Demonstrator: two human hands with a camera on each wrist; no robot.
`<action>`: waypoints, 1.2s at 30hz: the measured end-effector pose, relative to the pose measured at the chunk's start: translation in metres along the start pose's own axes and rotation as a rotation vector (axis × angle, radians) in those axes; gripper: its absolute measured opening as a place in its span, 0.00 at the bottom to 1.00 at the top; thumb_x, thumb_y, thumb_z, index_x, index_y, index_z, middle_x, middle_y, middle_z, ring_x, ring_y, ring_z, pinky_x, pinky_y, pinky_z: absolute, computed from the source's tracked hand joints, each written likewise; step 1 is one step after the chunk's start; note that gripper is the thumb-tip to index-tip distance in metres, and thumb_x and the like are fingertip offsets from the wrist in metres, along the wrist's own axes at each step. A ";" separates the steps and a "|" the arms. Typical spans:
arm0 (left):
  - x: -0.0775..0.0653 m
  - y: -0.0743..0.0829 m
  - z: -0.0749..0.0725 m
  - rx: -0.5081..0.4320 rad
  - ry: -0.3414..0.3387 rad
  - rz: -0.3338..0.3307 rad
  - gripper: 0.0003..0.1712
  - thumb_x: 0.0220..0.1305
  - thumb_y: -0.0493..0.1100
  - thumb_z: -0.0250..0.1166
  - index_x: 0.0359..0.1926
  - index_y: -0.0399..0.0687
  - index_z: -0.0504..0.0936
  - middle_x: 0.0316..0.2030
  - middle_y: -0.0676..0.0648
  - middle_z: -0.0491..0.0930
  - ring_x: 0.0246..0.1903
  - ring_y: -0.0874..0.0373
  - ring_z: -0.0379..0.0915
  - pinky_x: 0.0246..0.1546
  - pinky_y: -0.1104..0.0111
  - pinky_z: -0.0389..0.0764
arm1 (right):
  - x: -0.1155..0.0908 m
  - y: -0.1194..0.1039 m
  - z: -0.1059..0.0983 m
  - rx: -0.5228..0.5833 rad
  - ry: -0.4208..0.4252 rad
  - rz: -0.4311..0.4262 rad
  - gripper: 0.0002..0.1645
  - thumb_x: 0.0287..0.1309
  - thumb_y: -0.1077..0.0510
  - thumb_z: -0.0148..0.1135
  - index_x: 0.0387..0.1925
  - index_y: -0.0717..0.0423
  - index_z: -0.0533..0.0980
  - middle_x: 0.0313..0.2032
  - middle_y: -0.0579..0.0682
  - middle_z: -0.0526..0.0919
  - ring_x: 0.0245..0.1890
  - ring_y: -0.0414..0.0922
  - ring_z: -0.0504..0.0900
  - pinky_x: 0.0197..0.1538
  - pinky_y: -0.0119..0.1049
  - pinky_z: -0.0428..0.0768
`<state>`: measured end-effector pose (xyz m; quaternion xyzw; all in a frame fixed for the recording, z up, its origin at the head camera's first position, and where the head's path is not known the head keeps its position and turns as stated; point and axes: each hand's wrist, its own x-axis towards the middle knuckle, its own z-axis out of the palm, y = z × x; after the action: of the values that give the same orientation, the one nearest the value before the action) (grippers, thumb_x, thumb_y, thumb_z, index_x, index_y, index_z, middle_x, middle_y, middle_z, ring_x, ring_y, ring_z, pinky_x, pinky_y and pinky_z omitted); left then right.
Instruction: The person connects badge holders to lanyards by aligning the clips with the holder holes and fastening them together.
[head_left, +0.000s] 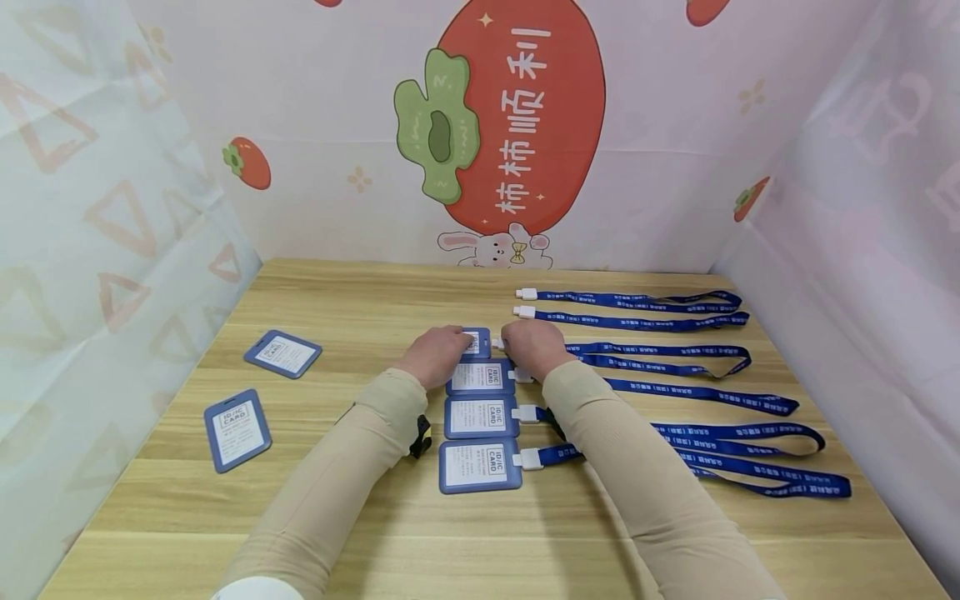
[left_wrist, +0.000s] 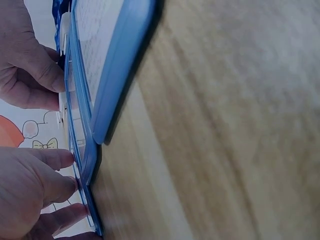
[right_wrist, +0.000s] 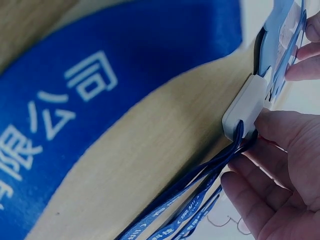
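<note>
My left hand (head_left: 435, 357) holds a blue ID card holder (head_left: 476, 342) at the far end of a column of similar holders. In the left wrist view its fingertips (left_wrist: 62, 158) lie along the holder's edge. Just to the right, my right hand (head_left: 534, 348) pinches the white clip (head_left: 498, 342) of a blue lanyard at the holder's slot end; whether the clip is hooked in cannot be seen. Nearer the body lie three more holders, the closest ID card holder (head_left: 480, 465) with its white clip (head_left: 528, 459) at the slot.
Two loose card holders, one farther back (head_left: 283, 354) and one nearer (head_left: 237, 429), lie on the left of the wooden table (head_left: 360, 533). Two lanyards with white clips (head_left: 527, 293) stretch along the back right. Lanyard loops (head_left: 750, 402) spread beyond the right forearm.
</note>
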<state>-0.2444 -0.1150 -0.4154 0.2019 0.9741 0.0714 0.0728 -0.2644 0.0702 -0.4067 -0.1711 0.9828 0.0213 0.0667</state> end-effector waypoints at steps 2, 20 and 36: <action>0.000 0.000 0.000 -0.010 -0.001 -0.001 0.22 0.82 0.38 0.50 0.71 0.44 0.76 0.72 0.38 0.72 0.71 0.42 0.70 0.73 0.52 0.71 | 0.000 0.000 0.000 0.002 0.000 0.001 0.10 0.74 0.53 0.63 0.49 0.48 0.87 0.36 0.45 0.87 0.33 0.43 0.81 0.50 0.39 0.88; 0.001 0.002 0.002 -0.019 0.005 0.004 0.23 0.80 0.35 0.55 0.71 0.45 0.76 0.72 0.39 0.72 0.72 0.42 0.69 0.74 0.52 0.70 | 0.002 0.000 0.001 0.018 0.010 0.002 0.12 0.73 0.52 0.64 0.51 0.47 0.87 0.39 0.46 0.89 0.35 0.44 0.82 0.53 0.41 0.88; 0.001 0.003 0.001 0.001 0.005 0.004 0.23 0.79 0.35 0.56 0.71 0.46 0.76 0.71 0.39 0.73 0.71 0.43 0.70 0.73 0.52 0.71 | 0.002 -0.001 0.001 0.033 0.006 0.027 0.14 0.73 0.51 0.65 0.54 0.48 0.86 0.42 0.47 0.90 0.37 0.44 0.83 0.56 0.43 0.87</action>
<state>-0.2438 -0.1117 -0.4163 0.2035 0.9739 0.0718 0.0702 -0.2654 0.0688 -0.4075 -0.1568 0.9854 0.0056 0.0661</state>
